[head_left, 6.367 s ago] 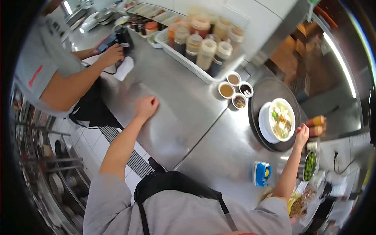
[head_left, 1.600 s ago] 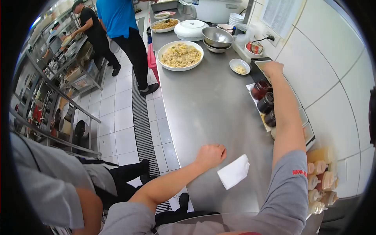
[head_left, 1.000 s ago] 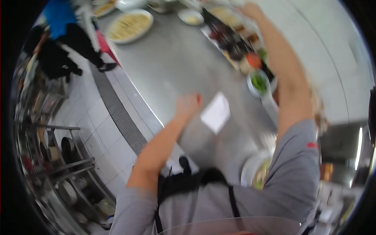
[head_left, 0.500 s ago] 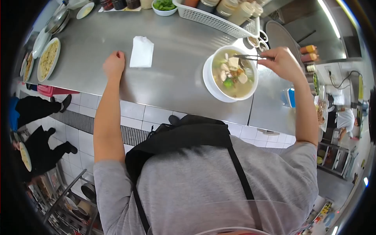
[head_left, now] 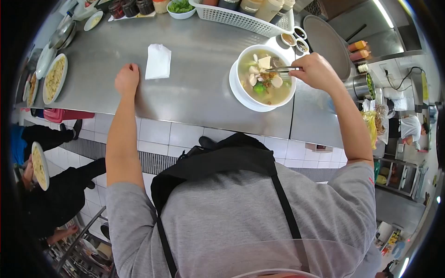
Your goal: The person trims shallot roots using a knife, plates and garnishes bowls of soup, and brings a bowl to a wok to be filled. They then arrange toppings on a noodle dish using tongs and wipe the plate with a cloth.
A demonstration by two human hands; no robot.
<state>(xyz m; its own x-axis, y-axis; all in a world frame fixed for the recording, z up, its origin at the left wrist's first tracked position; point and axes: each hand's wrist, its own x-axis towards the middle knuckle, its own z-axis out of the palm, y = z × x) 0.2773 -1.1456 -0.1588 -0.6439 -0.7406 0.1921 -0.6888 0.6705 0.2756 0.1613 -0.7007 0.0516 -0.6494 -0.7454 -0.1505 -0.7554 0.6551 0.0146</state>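
My right hand (head_left: 316, 72) grips a pair of metal tongs (head_left: 280, 69), whose tips reach over the middle of the soup. Broth, pale chunks, a piece of broccoli (head_left: 259, 88) and browned bits fill the white bowl (head_left: 240, 85). Under it, a white plate (head_left: 235, 95) shows at the lower left. My left hand (head_left: 126, 79) rests on the steel counter as a closed fist, with nothing seen in it. Just right of that fist lies a folded white napkin (head_left: 158, 62), untouched.
A white basket (head_left: 241, 19) of bottles stands at the back, near small sauce bowls (head_left: 288, 40) and a round tray (head_left: 327, 46). Greens (head_left: 181, 6) sit in a bowl. A plate of food (head_left: 55, 78) is at left. Behind on the left, a person carries a plate (head_left: 41, 165).
The tongs have moved from the bowl's upper edge down toward its middle. The view has shifted slightly. The person with the plate at left has moved; my left fist stays on the counter.
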